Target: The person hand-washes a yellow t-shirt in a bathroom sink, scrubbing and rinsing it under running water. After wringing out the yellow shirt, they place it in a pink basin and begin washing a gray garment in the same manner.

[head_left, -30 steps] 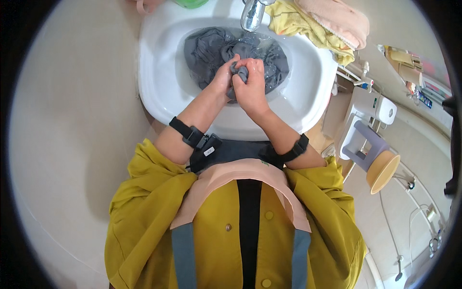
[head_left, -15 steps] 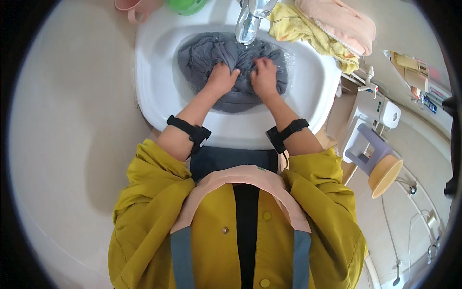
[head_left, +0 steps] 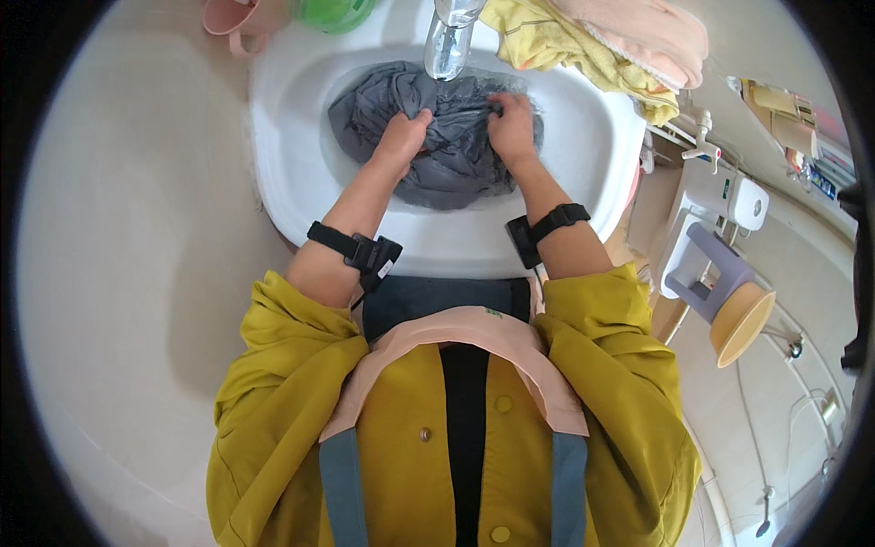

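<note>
A soaked dark grey cloth (head_left: 456, 169), perhaps a garment, lies bunched in water inside the white washbasin (head_left: 272, 155). My left hand (head_left: 403, 139) is closed on a raised fold at its left part; the thumb shows on top while the other fingers are hidden in the fabric. Over the right part, my right hand (head_left: 512, 128) has its fingers curled into the cloth by the water's surface. Between and beyond both hands, the chrome faucet (head_left: 448, 46) hangs over the basin.
Yellow cloth (head_left: 547, 41) and a pink towel (head_left: 638, 36) lie on the basin's far right edge. At the far left are a pink mug (head_left: 239, 20) and a green container (head_left: 335, 11). A wall tap (head_left: 704, 137) and a yellow basin (head_left: 743, 324) are at right.
My right hand has shifted right and away from me, so the hands are wider apart. The grey cloth's folds between them have changed shape. My left hand keeps its grip. The view has shifted slightly.
</note>
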Demonstrator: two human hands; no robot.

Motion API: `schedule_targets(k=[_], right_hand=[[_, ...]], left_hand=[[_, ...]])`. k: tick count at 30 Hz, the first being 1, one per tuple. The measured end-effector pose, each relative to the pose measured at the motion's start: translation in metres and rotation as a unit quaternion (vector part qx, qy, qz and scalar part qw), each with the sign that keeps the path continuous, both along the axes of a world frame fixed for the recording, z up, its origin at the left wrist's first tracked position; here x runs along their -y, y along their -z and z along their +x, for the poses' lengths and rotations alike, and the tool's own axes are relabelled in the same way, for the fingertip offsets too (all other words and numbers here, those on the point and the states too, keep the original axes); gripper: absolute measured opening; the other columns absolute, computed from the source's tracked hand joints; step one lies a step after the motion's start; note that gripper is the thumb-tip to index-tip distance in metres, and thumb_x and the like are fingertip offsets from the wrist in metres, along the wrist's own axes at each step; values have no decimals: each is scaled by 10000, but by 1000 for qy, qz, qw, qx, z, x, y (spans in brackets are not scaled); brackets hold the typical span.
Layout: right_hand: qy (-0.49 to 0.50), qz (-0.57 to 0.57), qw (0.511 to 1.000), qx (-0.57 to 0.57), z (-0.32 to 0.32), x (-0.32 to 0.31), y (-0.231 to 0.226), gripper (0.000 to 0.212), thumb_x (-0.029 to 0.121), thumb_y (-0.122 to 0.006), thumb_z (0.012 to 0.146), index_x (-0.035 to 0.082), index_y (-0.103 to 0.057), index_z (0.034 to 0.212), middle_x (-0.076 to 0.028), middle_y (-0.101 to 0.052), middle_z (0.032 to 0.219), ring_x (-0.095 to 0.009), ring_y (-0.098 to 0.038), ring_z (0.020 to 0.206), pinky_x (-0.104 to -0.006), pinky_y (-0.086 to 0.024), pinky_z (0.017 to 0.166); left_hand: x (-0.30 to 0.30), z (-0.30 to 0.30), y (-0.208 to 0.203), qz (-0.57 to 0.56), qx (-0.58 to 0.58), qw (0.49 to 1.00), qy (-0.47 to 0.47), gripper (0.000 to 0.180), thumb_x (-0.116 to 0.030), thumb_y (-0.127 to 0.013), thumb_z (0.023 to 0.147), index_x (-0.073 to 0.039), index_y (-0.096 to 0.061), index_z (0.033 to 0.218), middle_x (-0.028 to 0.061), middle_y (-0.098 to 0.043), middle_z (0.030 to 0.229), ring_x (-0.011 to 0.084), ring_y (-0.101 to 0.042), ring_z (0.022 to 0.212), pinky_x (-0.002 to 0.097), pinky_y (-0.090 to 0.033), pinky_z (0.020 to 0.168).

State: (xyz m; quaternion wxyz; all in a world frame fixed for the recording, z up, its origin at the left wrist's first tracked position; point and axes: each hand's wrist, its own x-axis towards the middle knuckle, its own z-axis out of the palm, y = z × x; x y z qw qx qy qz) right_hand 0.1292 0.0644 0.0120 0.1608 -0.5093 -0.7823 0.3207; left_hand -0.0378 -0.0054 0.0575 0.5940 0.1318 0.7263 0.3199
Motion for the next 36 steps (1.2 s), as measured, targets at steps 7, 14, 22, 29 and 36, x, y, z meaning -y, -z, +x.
schedule_targets(k=[7,14,22,29,36], right_hand=[[-21,-66,978,-197,-41,67,-85,144,16,-508,687,37,-578,811,-125,-519,871,-272,-521,838,-334,-417,781],[181,-27,971,-155,-55,46,-83,149,112,-548,758,22,-536,876,-220,-469,913,-354,-448,898,-417,-355,824],[38,50,985,-160,-69,84,-98,150,93,-556,749,0,-524,862,-227,-472,918,-374,-459,893,-397,-367,846],[93,-57,985,-134,-49,53,-80,438,44,-467,731,-34,-467,1162,-239,-450,1212,-367,-397,1152,-391,-287,1003],[62,58,986,-141,-36,47,-79,229,-55,-473,716,31,-549,914,-179,-530,946,-350,-500,929,-393,-398,839]], left_hand=[[2,7,-26,-10,351,914,-201,530,-510,-448,868,-40,-511,1105,119,-562,1037,239,-542,965,405,-440,868],[20,31,-22,88,395,882,-240,277,-264,-507,891,-29,-579,1020,74,-609,955,173,-605,815,347,-502,741],[29,14,-1,123,456,860,-195,291,-316,-529,860,-54,-567,982,66,-583,962,191,-581,889,343,-478,783],[17,22,-38,70,469,856,-204,313,-277,-423,911,-36,-493,1099,91,-570,1067,208,-551,995,353,-457,848],[17,25,-23,108,405,882,-214,302,-274,-363,952,-62,-466,1141,79,-565,1078,217,-525,1048,411,-410,925]])
